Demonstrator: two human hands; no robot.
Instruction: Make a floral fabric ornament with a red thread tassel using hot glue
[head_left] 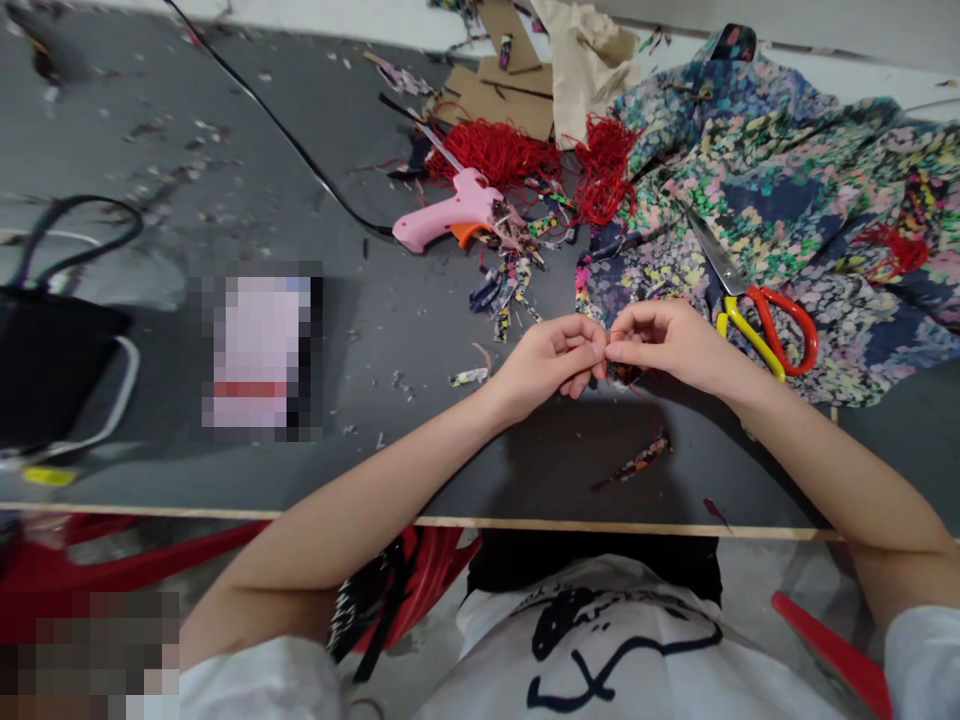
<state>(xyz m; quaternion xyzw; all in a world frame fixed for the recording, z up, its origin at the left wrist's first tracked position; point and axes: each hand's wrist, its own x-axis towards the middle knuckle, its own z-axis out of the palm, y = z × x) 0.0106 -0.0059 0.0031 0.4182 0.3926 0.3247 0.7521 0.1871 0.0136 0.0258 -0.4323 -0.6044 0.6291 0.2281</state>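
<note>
My left hand (551,362) and my right hand (664,340) meet above the grey table, fingertips pinched close together. A thin red thread (616,333) shows between them, and both hands appear closed on it. Just below the fingertips is a small bit of patterned fabric (621,376), mostly hidden by the fingers. Beside my right hand, scissors (750,300) with one red and one yellow handle lie on a floral cloth (817,220). Beyond my left hand are knotted fabric strips (510,285) and a pink glue gun (450,210).
Red thread bundles (499,152) lie near cardboard pieces (525,105) and a cream cloth (589,60). The glue gun's black cord (277,125) crosses the table's far left. A blurred-out phone-like object (259,345) and a black bag (60,360) are at left. Fabric scraps (637,460) lie nearer the table's front edge (600,525).
</note>
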